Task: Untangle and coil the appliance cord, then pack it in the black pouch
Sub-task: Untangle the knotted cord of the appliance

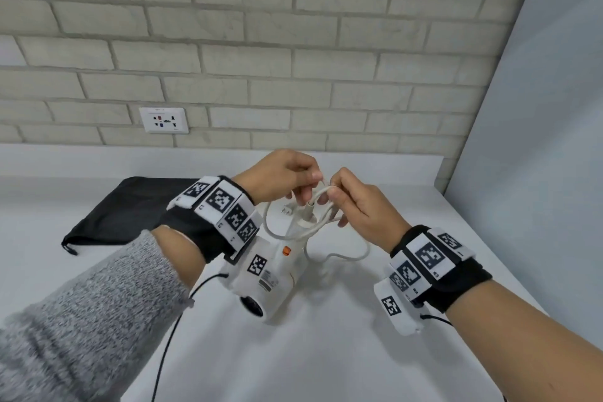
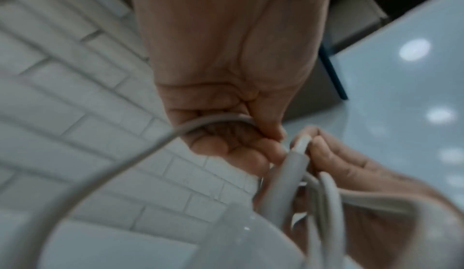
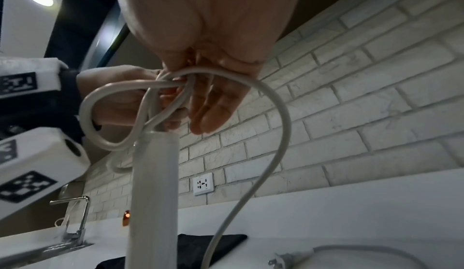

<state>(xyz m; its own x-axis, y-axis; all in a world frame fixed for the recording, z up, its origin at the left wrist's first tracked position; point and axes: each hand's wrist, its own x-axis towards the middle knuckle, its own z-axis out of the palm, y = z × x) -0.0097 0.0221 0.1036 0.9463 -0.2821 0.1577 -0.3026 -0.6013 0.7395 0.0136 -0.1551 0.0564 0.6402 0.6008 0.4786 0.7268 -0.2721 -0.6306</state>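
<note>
A white appliance (image 1: 295,259) with an orange button stands on the white counter (image 1: 359,336), partly hidden behind my left wrist. Its white cord (image 1: 346,258) rises in tangled loops to both hands above it. My left hand (image 1: 305,191) pinches a strand of the cord (image 2: 140,154) between thumb and fingers. Close beside it, my right hand (image 1: 336,202) grips the crossing loops (image 3: 283,114). The plug (image 3: 281,257) lies loose on the counter behind the appliance. The black pouch (image 1: 124,209) lies flat at the left, apart from both hands.
A brick wall with a socket (image 1: 164,120) runs along the back of the counter. A plain panel (image 1: 538,140) closes off the right side. A tap and sink (image 3: 75,217) sit further left, past the pouch.
</note>
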